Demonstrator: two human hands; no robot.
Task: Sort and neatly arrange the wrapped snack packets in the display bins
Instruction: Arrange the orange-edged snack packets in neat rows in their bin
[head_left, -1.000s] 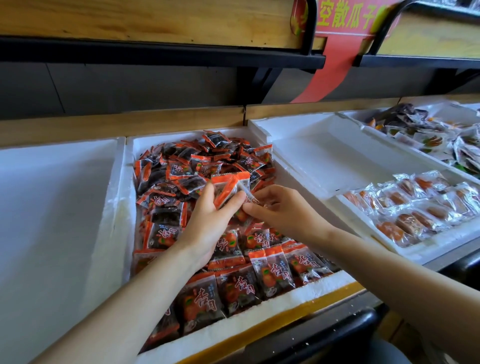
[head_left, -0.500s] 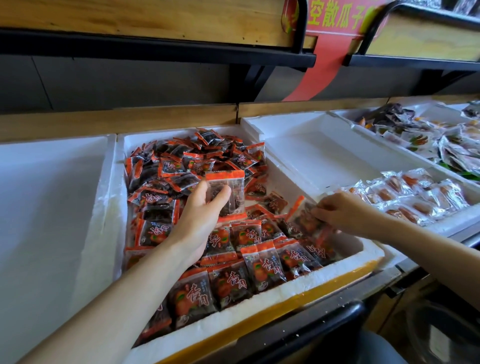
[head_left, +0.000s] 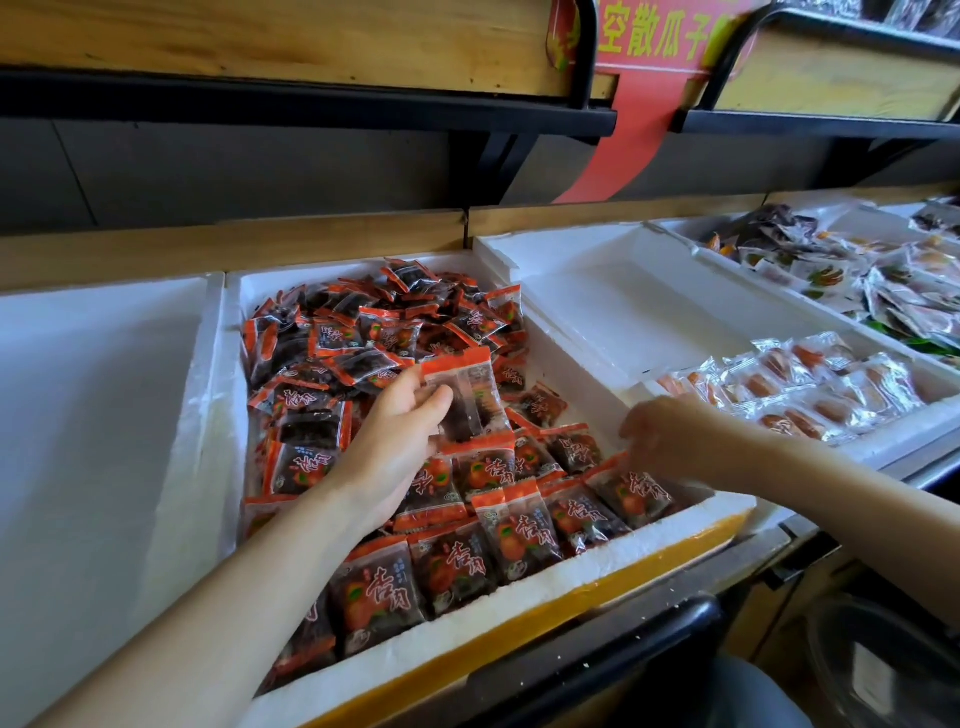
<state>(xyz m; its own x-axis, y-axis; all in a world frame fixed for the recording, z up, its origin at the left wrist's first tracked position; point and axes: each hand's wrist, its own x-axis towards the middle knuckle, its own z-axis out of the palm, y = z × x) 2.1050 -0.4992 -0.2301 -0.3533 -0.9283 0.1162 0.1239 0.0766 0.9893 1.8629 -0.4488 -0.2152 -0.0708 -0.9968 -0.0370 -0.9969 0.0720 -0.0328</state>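
Packet placement, foam bin (head_left: 571, 577)
Left hand (head_left: 395, 441) pinches one snack packet (head_left: 472, 395), long axis upright, over bin centre; neat rows (head_left: 524, 530) lie toward bin front. Right hand (head_left: 670, 436), grip unclear, meets the end packet (head_left: 636, 491) there

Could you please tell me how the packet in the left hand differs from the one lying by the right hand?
The held packet is up above the bin, gripped by the left hand; the lying packet rests flat in the front row by the right hand. The held packet shows a clear side with dark contents; the lying packet shows its printed face. Both have orange ends.
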